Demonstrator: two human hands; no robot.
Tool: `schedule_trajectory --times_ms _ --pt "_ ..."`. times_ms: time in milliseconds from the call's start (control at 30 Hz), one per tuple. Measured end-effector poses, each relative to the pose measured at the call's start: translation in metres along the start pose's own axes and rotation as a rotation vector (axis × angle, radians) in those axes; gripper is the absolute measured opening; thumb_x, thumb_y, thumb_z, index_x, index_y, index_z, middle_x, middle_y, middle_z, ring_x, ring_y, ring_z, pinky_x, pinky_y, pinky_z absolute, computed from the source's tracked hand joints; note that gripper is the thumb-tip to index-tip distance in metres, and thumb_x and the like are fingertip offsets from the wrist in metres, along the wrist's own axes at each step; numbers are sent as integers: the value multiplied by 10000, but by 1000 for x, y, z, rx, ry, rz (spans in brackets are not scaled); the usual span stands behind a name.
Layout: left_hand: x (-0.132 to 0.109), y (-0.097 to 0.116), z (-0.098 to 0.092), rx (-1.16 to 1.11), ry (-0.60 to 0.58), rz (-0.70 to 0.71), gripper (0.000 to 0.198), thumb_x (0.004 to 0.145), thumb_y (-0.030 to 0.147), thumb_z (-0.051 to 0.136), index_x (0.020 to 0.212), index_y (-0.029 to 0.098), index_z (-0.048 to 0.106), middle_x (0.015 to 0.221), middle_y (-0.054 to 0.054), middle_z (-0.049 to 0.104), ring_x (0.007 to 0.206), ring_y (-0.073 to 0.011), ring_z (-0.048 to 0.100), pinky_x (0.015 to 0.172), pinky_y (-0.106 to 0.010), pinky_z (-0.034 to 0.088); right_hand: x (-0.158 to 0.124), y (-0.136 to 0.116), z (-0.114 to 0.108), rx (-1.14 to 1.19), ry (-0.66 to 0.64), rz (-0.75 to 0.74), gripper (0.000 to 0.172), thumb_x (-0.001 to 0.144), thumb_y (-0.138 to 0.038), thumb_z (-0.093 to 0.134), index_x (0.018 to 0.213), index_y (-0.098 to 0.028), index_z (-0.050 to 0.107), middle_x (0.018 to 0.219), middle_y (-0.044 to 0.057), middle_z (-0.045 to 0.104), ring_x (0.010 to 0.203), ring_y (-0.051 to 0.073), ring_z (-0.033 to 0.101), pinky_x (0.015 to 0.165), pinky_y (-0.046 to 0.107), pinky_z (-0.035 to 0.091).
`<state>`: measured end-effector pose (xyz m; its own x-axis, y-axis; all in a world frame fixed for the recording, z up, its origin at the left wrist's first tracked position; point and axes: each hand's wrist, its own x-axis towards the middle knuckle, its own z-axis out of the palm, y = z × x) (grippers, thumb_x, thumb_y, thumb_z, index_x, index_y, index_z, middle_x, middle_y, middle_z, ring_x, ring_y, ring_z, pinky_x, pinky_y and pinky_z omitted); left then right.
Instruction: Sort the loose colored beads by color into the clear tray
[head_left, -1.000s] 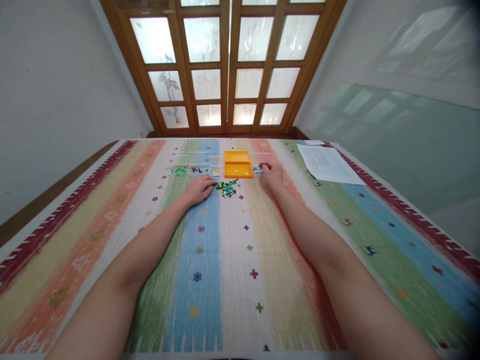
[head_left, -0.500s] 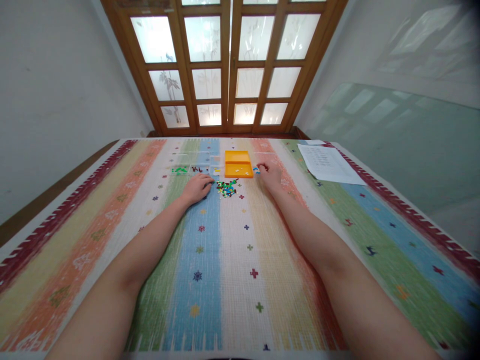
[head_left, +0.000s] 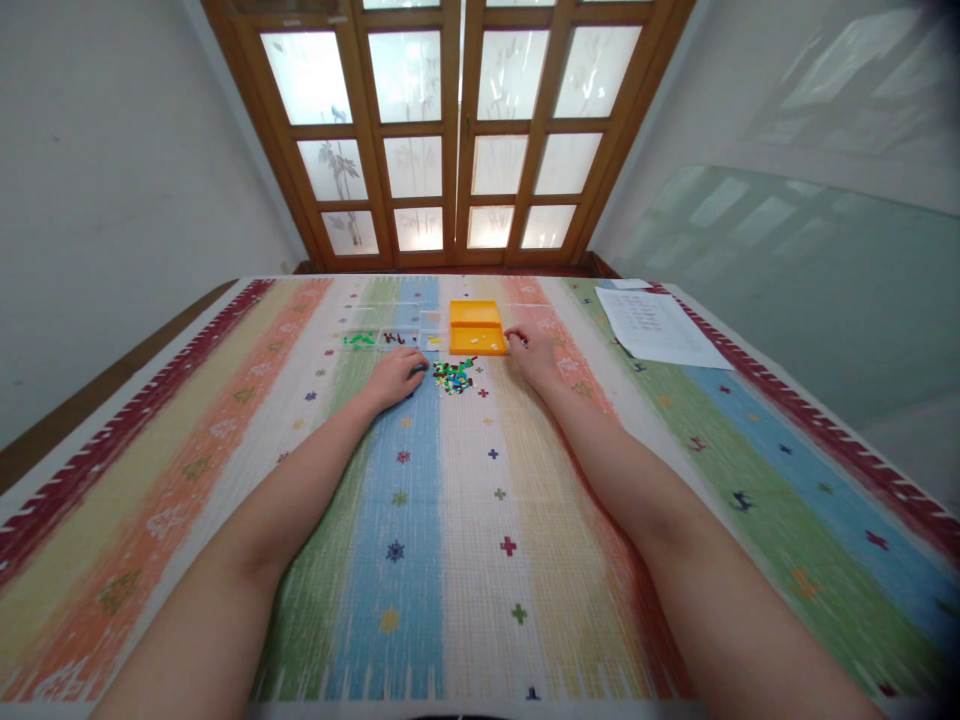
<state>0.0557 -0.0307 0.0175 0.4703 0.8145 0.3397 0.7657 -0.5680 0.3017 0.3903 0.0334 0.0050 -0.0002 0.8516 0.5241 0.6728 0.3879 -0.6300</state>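
My left hand (head_left: 397,378) rests on the cloth just left of a heap of tiny coloured bricks (head_left: 454,377). Its fingers curve loosely, and a gap shows between them and the thumb. My right hand (head_left: 532,354) is at the right edge of the open orange case (head_left: 478,326), thumb and fingertips pinched together. Whatever they hold is too small to make out. A few small white pieces (head_left: 475,341) lie in the case's near half. Behind my left hand, clear trays hold green bricks (head_left: 358,340), dark brown bricks (head_left: 393,338) and yellow bricks (head_left: 434,340).
A striped, patterned tablecloth (head_left: 465,560) covers the table. At the back right lies a printed paper sheet (head_left: 664,328). Beyond the table stand wooden doors with frosted panes (head_left: 461,130), and a pale green glass panel (head_left: 810,270) leans at the right.
My right hand has moved slightly left, closer to the orange case, and now covers the spot where blue pieces showed. My left hand has stayed in place.
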Motion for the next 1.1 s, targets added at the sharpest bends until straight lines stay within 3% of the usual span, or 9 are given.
schedule_trajectory --times_ms 167,433,800,1100 --pt "1 0 -1 13 8 -43 155 922 231 602 983 231 745 1071 -90 703 1110 -284 623 1045 -459 504 -1 -3 1 -5 -14 -45 310 914 -285 496 1001 -204 781 1046 99 783 984 275 680 948 436 521" --pt "1 -5 1 11 65 -82 173 991 296 548 973 238 710 1022 -79 699 1047 -266 642 976 -421 521 -4 -11 0 -2 -66 -120 306 941 -277 501 998 -214 795 1052 105 789 998 282 686 973 446 519" --pt "0 -7 -1 20 23 -52 136 936 282 607 932 237 734 1013 -74 699 1038 -264 648 971 -409 520 -6 -12 2 13 -120 -153 321 944 -278 503 1024 -209 807 1056 94 798 987 272 707 977 438 525" --pt "0 -7 -3 -106 198 -309 208 936 293 583 1064 242 738 793 -15 709 727 -203 630 745 -321 475 -8 -9 6 12 -147 -146 300 948 -226 517 1054 -214 798 1090 73 805 1011 249 726 951 392 545"
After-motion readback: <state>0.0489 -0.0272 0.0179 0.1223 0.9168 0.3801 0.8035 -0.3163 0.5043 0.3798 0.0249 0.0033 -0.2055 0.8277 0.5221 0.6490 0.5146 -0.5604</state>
